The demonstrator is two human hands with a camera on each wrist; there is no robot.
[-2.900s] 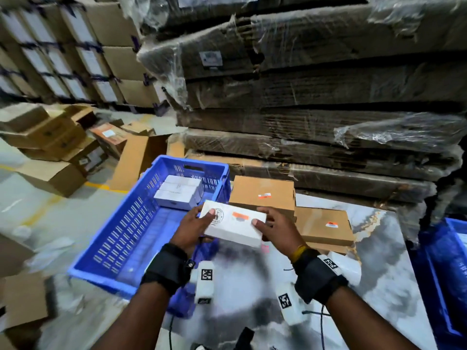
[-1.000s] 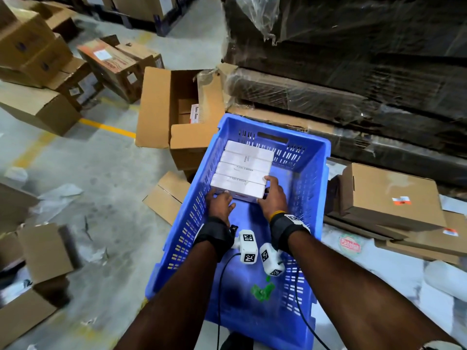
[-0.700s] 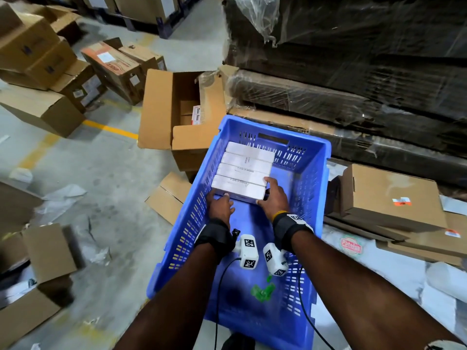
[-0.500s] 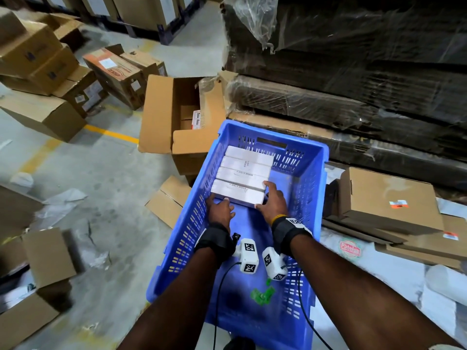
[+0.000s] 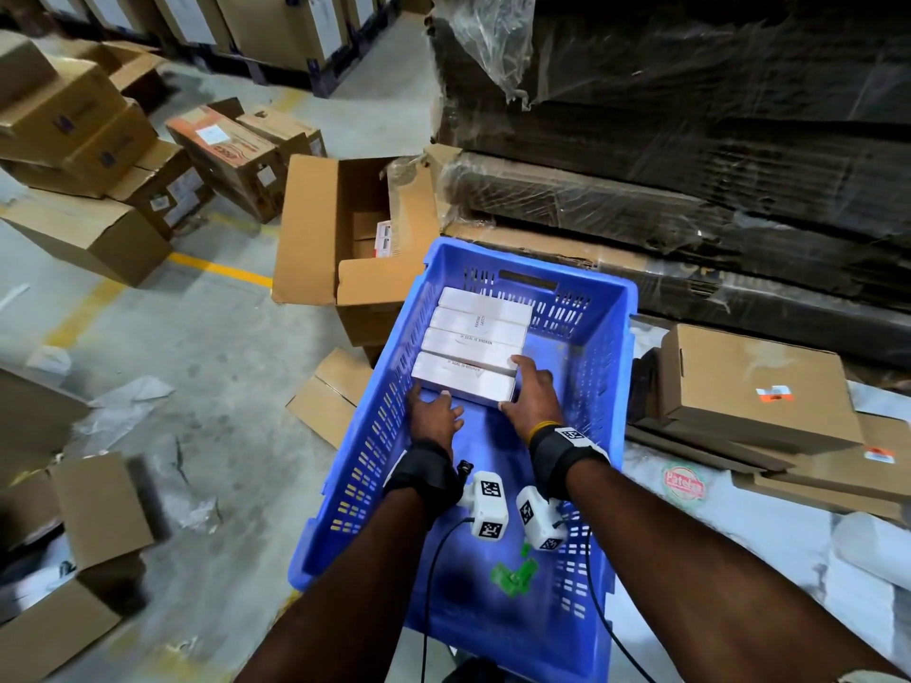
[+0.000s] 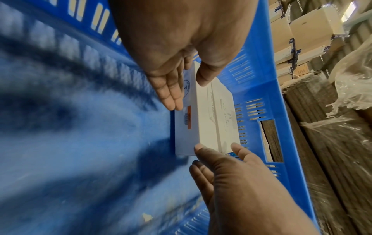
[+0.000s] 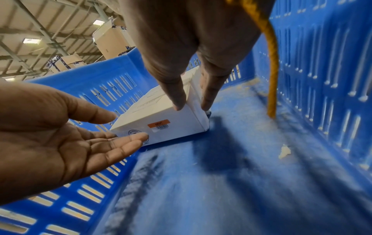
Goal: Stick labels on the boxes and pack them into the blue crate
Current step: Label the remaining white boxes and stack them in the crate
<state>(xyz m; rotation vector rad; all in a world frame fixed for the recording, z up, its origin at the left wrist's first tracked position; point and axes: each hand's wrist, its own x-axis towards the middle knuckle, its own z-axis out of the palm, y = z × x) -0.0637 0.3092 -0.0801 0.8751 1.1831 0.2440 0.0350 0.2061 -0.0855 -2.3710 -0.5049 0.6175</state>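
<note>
While both hands reach into the blue crate [image 5: 609,367], the nearest white box [image 5: 463,382] stands on edge at the front of a row of four against the crate's left wall. The left hand [image 5: 436,416] lies flat, straight fingers touching the box's labelled face near the orange label [image 7: 159,123]. The right hand [image 5: 532,394] grips the box's right end, thumb on top, fingers down the side.
</note>
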